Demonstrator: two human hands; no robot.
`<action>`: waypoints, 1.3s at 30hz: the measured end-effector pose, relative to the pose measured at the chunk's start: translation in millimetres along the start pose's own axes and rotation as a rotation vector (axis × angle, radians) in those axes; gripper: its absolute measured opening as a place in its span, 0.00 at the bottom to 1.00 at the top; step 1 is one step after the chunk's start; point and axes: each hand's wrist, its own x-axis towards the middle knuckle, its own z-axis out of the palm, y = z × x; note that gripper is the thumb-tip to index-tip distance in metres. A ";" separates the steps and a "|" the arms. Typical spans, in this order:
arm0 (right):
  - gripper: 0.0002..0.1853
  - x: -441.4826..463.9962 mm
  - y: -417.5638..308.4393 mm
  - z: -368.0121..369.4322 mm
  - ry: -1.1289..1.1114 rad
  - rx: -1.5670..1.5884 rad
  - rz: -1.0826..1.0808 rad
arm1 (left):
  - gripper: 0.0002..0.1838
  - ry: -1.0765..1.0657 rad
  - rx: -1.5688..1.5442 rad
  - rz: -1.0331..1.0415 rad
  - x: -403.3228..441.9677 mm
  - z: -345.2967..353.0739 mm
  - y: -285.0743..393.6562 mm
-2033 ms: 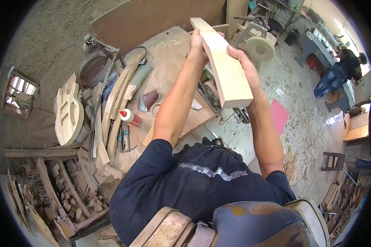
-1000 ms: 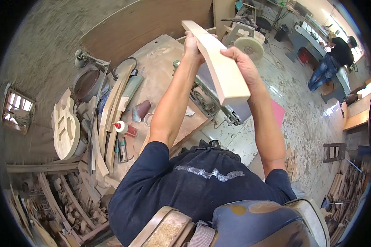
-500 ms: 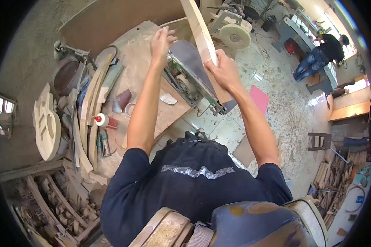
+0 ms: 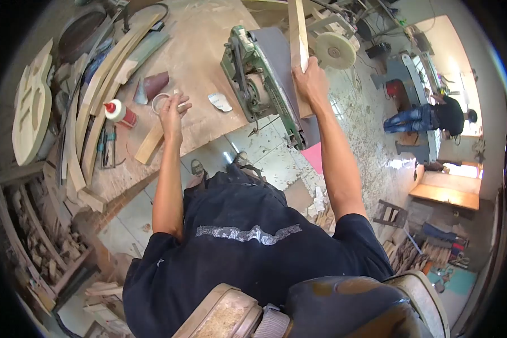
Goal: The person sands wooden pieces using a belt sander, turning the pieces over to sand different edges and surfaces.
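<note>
My right hand [image 4: 311, 85] grips the long pale wooden piece [image 4: 298, 34], which stands up beside the dark belt of the green belt sander [image 4: 259, 84]. Over the workbench [image 4: 200, 67], my left hand [image 4: 173, 112] has its fingers apart and loosely bent, with nothing visible in them. Just behind its fingers lies a pale ring [image 4: 160, 102], partly covered. A short wooden block [image 4: 150, 144] rests close to my left wrist. Left of that are a red-capped white bottle [image 4: 120, 113] and a rolled brown sheet [image 4: 152, 87].
Curved wooden strips [image 4: 104, 79] and clamps [image 4: 108, 147] lie on the bench's left side. A guitar-shaped body [image 4: 32, 107] leans at far left. A round disc [image 4: 336, 50] stands behind the sander. Another person [image 4: 428, 117] is at a grey machine on the right. Wood scraps cover shelves at lower left.
My left hand has let go of the wooden piece and moved left and down over the bench. My right hand keeps hold of the piece, now beside the sander. The view has turned.
</note>
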 end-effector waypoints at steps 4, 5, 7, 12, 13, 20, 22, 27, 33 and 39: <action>0.25 10.4 -8.1 5.1 -0.002 -0.044 -0.063 | 0.21 0.020 0.005 -0.028 -16.3 -12.4 -12.9; 0.25 14.4 -7.8 8.8 -0.001 -0.052 -0.078 | 0.22 0.023 0.010 -0.031 -19.6 -17.6 -15.7; 0.25 17.5 -11.9 11.3 0.000 -0.063 -0.095 | 0.21 0.043 0.030 -0.042 -23.7 -29.5 -23.9; 0.25 16.1 -15.7 6.3 0.011 -0.118 -0.087 | 0.19 0.112 -0.009 -0.039 -33.3 -49.1 -39.5; 0.25 16.8 -14.0 6.5 0.014 -0.129 -0.087 | 0.19 0.117 -0.006 -0.042 -34.1 -51.0 -41.3; 0.24 17.2 -7.0 8.3 0.033 -0.147 -0.094 | 0.20 0.052 -0.014 -0.044 -32.5 -50.0 -49.7; 0.24 17.5 -5.9 7.9 0.036 -0.155 -0.102 | 0.20 0.053 -0.006 -0.044 -32.9 -48.4 -48.0; 0.24 17.0 -4.8 8.9 0.046 -0.165 -0.112 | 0.21 0.061 -0.003 -0.063 -33.7 -49.8 -46.7; 0.23 17.5 -0.3 9.9 0.077 -0.169 -0.147 | 0.21 0.064 0.024 -0.066 -36.8 -51.1 -46.7; 0.23 17.4 2.6 10.2 0.072 -0.187 -0.131 | 0.21 0.057 0.033 -0.083 -39.7 -52.6 -50.1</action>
